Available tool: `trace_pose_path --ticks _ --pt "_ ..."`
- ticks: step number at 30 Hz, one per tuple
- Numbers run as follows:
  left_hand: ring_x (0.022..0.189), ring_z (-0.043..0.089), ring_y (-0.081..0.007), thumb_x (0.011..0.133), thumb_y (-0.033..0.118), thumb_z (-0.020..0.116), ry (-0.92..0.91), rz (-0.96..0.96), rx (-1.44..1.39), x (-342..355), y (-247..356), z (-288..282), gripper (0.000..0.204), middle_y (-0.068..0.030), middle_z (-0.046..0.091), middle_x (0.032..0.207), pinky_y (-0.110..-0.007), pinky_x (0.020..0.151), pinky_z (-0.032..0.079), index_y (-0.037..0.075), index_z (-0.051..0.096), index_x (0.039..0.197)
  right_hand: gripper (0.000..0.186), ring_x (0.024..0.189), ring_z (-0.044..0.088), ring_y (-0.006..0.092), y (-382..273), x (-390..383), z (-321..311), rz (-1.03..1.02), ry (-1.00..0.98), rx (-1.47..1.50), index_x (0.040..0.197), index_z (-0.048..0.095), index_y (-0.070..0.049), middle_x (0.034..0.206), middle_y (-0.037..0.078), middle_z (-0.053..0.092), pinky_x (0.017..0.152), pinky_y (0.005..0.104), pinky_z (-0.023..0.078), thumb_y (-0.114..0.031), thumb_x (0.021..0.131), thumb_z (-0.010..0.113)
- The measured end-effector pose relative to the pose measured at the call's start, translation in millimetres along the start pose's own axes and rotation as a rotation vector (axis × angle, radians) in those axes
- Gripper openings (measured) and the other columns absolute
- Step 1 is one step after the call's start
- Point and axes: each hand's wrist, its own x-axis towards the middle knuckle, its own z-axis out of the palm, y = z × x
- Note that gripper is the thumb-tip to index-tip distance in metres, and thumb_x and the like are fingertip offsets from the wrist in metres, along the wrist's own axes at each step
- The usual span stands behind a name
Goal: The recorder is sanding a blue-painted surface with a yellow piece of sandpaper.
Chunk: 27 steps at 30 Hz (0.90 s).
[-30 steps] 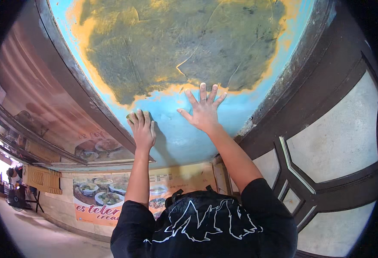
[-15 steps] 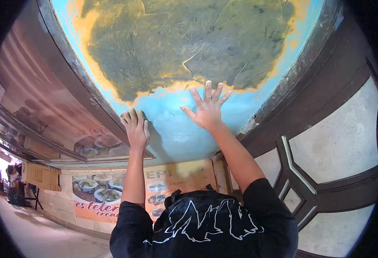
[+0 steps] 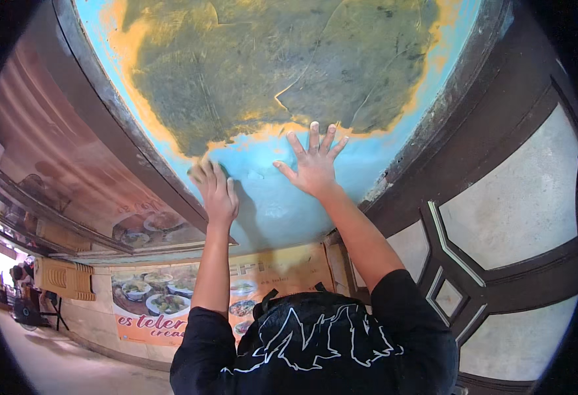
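Observation:
My right hand lies flat with fingers spread on a light blue painted wall, its fingertips reaching the lower edge of a large dark olive-grey patch. Ragged yellow-orange borders surround this patch. To the left, my left hand has its fingers curled over a small yellowish-brown pad, pressed to the blue surface just under the patch's lower left corner. The pad is mostly hidden beneath the fingers and blurred, so its kind cannot be made out.
Dark frame strips run along both sides of the wall. A brown panelled door with pale insets stands at right. Reflective glass is at left. Below are a food banner, stacked tan plastic chairs and a black fan.
My left hand has shifted a little to the right and its fingertips are now blurred. My right hand keeps its place on the wall, while the whole view has tilted slightly.

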Motion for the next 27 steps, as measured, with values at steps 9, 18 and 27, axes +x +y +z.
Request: trace_pose_path --ticks 9,18,27 --pt "0.144 0.006 -0.0424 0.090 0.020 0.056 -0.040 0.070 0.069 -15.9 12.9 18.4 0.056 -0.0156 0.022 0.154 -0.065 0.109 0.003 0.003 0.039 0.140 0.088 0.138 -0.016 0.0519 -8.2 4.6 -9.3 0.028 -0.087 0.026 0.150 0.019 -0.030 0.157 0.017 -0.010 0.092 0.0807 -0.006 -0.064 0.080 0.059" --pt "0.145 0.005 -0.0377 0.090 0.022 0.056 -0.014 0.061 0.062 32.6 41.1 10.2 0.055 -0.0137 0.021 0.156 -0.062 0.111 0.000 0.005 0.041 0.140 0.089 0.138 -0.013 0.0542 -2.8 5.6 -9.8 0.051 -0.115 -0.002 0.150 0.020 -0.030 0.157 0.018 -0.008 0.091 0.0818 -0.002 -0.065 0.079 0.060" --pt "0.145 0.005 -0.0380 0.091 0.023 0.055 0.006 0.083 0.005 28.1 72.1 35.4 0.055 -0.0118 0.020 0.156 -0.062 0.111 -0.001 0.005 0.040 0.141 0.091 0.137 -0.017 0.0542 7.5 2.2 -8.1 -0.011 -0.022 -0.015 0.150 0.017 -0.030 0.157 0.018 -0.013 0.091 0.0817 -0.004 -0.064 0.078 0.061"
